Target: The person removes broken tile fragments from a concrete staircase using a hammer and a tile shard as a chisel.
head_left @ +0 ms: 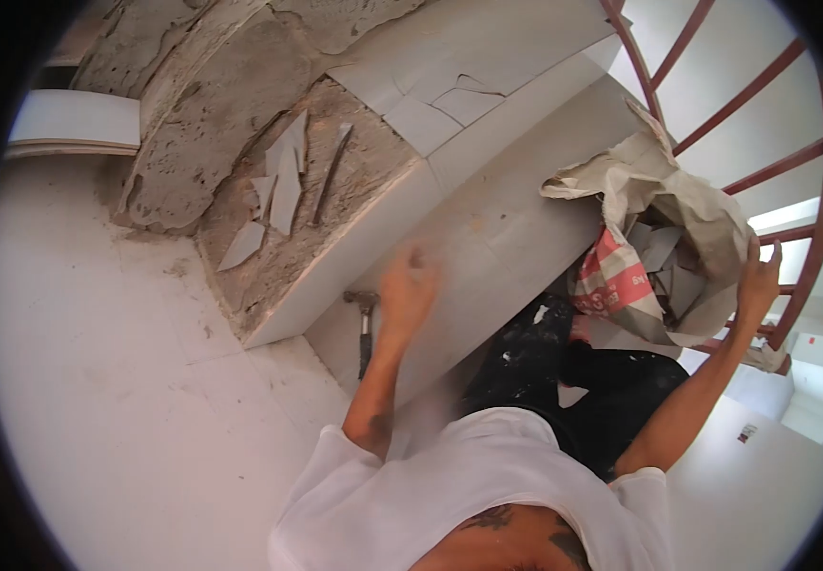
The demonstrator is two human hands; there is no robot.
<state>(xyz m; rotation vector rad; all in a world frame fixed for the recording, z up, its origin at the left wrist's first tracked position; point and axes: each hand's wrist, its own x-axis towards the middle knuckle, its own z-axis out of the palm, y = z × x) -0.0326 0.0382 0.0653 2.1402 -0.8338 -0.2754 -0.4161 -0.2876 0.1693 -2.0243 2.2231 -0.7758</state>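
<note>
Tile shards (285,195) lie on rough mortar at the left hand's 10 o'clock. A hammer (364,328) rests at its 7 to 8 o'clock. The left hand (411,290), blurred, is well apart from the right; its grip cannot be told. The open sack (621,271), holding broken pieces (664,249), sits at its 3 o'clock; the right hand (759,278) clasps the rim from the sack's 3 o'clock side.

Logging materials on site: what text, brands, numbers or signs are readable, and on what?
"kg": on the sack's red print.
Larger pale lettering beside it: folded and blurred, unreadable.
Small dark mark on the pale surface, lower right: too small to read.
</note>
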